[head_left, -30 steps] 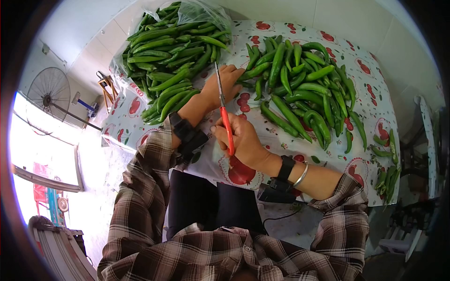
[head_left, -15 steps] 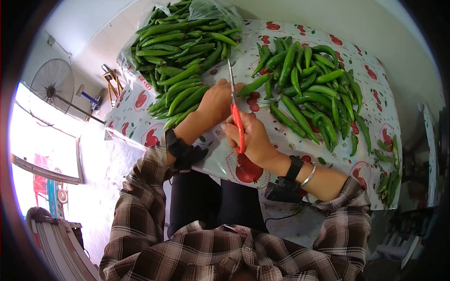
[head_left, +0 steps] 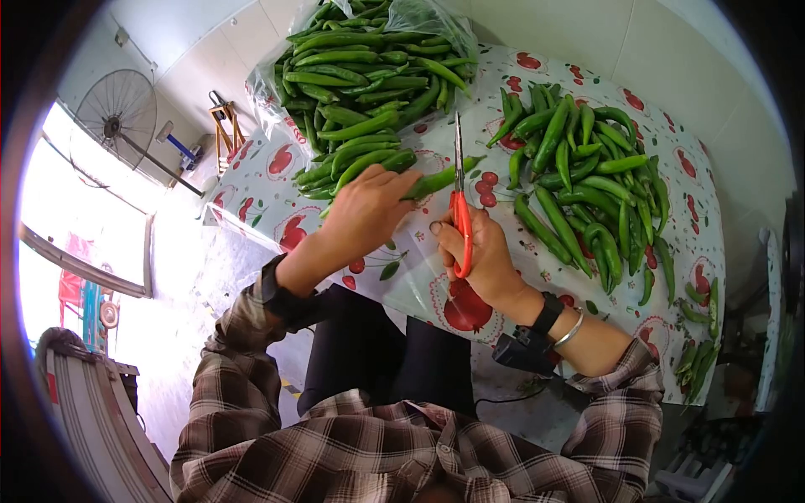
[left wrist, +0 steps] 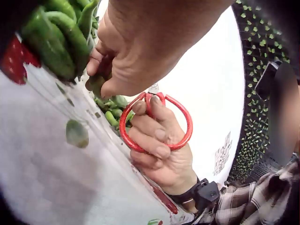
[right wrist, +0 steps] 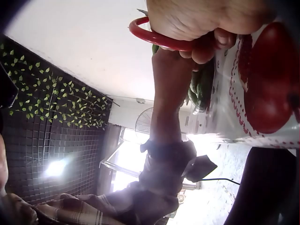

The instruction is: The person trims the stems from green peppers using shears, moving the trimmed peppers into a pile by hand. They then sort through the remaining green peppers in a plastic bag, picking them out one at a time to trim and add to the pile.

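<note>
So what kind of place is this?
Likely a home or small food-prep room, indoors: a table under a fruit-print plastic cloth, heaps of green chillies, red-handled scissors, and a standing fan beside a bright window.

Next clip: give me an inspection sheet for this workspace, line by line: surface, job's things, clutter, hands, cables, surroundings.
Surface: table under a white tablecloth printed with red fruit.
Job's things: one green pepper meeting the blades of red-handled scissors; a clear bag full of green peppers at the far left; a loose pile of peppers to the right.
Clutter: a small heap of peppers at the cloth's right edge.
Hands: left hand grips the pepper; right hand holds the scissors, fingers through the red loop.
Cables: a thin dark cable below the right wrist.
Surroundings: standing fan, bright window, pale wall.
</note>
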`<state>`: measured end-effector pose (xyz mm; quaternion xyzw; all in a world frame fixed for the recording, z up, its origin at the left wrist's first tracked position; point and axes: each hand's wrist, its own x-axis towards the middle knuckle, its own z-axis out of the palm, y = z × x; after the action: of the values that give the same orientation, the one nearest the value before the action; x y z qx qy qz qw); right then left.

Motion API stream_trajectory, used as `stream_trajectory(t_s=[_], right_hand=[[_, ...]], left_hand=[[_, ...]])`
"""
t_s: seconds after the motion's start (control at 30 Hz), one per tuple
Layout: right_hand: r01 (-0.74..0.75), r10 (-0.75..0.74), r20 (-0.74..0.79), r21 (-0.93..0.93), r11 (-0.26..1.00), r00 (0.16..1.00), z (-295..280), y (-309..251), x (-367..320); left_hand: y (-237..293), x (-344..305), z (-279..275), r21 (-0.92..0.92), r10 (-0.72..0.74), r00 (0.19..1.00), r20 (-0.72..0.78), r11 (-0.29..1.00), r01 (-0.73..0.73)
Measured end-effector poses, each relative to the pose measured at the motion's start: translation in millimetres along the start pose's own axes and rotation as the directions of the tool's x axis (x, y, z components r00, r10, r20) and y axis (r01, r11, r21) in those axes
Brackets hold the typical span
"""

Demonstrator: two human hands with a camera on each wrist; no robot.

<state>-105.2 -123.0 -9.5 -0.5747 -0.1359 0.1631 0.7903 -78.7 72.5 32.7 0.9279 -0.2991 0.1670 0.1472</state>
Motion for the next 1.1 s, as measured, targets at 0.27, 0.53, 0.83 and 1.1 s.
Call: stream_trajectory(t_s=[0.27,0.53,0.83,1.1], right_hand=[[-0.014,0.016,0.045,-0.041,0.999,0.999,-2,-1,1],[0.004,-0.001,0.038,-0.076,0.997,0.999,-1,0,1],[-0.023,0.027,0.037,-0.096,0.995,0.999,0,-3,0],[-0.024,0.029,0.057,-0.091,0.996,0.998,-2,-3,0]], left_hand=[[-37,-10,-46,0.096,-0.167,0.981,-0.103,0.979,0.177],[-83,-12,-47,0.158,-0.307,0.944,-0.123,0.933,0.324],[-89,-16,-39,0.157,-0.288,0.948,-0.134,0.938,0.308],[-75,-14,-43,0.012,-0.359,0.918,-0.17,0.931,0.366]])
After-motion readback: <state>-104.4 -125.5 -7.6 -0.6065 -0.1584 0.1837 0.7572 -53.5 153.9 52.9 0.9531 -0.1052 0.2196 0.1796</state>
